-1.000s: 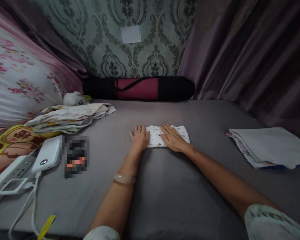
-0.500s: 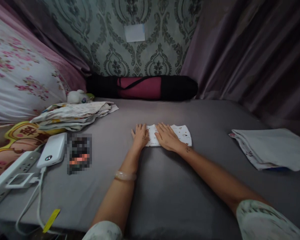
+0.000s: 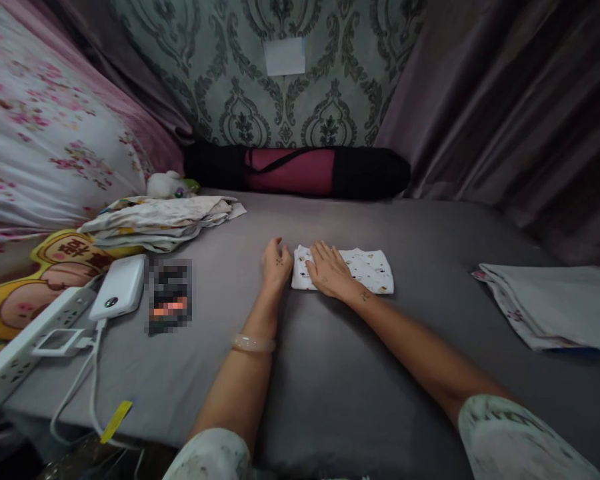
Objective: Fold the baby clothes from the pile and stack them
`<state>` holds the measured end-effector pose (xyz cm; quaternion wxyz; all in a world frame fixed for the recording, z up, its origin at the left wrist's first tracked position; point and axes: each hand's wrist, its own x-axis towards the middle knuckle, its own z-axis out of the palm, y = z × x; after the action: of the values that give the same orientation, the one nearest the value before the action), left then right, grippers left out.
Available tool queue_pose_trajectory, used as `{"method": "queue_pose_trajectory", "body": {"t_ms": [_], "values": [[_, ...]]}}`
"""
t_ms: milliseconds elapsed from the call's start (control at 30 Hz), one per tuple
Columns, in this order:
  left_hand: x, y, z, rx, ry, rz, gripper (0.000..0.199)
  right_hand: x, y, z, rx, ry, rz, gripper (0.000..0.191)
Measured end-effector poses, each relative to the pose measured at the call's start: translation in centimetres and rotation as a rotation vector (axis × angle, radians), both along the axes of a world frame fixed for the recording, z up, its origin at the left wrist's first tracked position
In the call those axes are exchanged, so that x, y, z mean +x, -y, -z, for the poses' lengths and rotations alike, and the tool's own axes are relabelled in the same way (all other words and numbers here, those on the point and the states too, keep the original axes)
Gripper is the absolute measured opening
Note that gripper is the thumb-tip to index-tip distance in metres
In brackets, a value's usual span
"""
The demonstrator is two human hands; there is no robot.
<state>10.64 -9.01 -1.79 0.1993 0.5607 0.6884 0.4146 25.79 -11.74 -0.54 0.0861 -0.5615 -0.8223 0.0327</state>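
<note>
A small white cloth (image 3: 370, 270) with a scattered print lies folded into a flat rectangle on the grey sheet (image 3: 330, 373). My right hand (image 3: 327, 269) rests flat on its left half, fingers stretched out and slightly apart. Just beyond the cloth's left edge is my left hand (image 3: 277, 263), thumb side toward the cloth and fingers loosely curved and parted, with nothing seen in them. The cloth under my right palm is hidden.
Folded fabrics (image 3: 165, 220) lie at the left, and a folded white cloth (image 3: 555, 300) at the right. A power bank (image 3: 120, 287), power strip (image 3: 40, 340) and cables (image 3: 96, 380) occupy the left front. A long black-and-red bag (image 3: 290, 170) lies along the wall.
My left hand has come off the cloth's left end and moved beside it. My right hand stays flat on the cloth. The whole view has shifted slightly.
</note>
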Motion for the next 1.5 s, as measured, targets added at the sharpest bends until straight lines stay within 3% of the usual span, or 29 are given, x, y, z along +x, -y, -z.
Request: {"method": "queue_pose_trajectory", "body": {"t_ms": [167,333,600,833,933,1067,1167,1267,1367,1500], "values": [[-0.4,-0.2,0.1,0.02,0.109,-0.063,0.035,-1.3,-0.2,0.9,0.011,0.03,-0.005,0.061],[-0.5,-0.4,0.1,0.032,0.161,-0.113,0.034,-1.6,-0.4,0.3,-0.055,0.037,0.009,0.061],[-0.7,-0.3,0.1,0.091,0.202,-0.111,0.034,-5.4,0.0,0.5,-0.031,-0.025,-0.059,0.062],[-0.4,0.0,-0.3,0.105,0.151,-0.105,0.032,-5.6,-0.2,0.9,-0.041,-0.054,-0.066,0.063],[-0.2,0.0,-0.6,0.106,0.097,-0.061,0.032,-4.5,-0.5,0.0,-0.08,-0.123,-0.065,0.061],[1.1,0.2,-0.8,0.209,-0.034,0.065,0.033,-0.6,0.3,-1.3,0.001,-0.146,0.018,0.061],[3.4,1.0,-0.6,0.242,-0.217,0.355,0.035,2.8,1.6,-1.6,0.026,-0.077,0.037,0.058],[5.7,2.3,-0.1,0.15,-0.447,0.603,0.042,5.2,2.4,-1.1,0.001,-0.004,0.006,0.056],[6.7,3.2,0.4,0.064,-0.59,0.602,0.046,6.0,2.4,-0.4,-0.041,0.015,-0.008,0.056],[6.2,3.4,0.5,0.039,-0.662,0.56,0.049,6.2,2.0,0.4,-0.062,-0.034,-0.003,0.056]]}}
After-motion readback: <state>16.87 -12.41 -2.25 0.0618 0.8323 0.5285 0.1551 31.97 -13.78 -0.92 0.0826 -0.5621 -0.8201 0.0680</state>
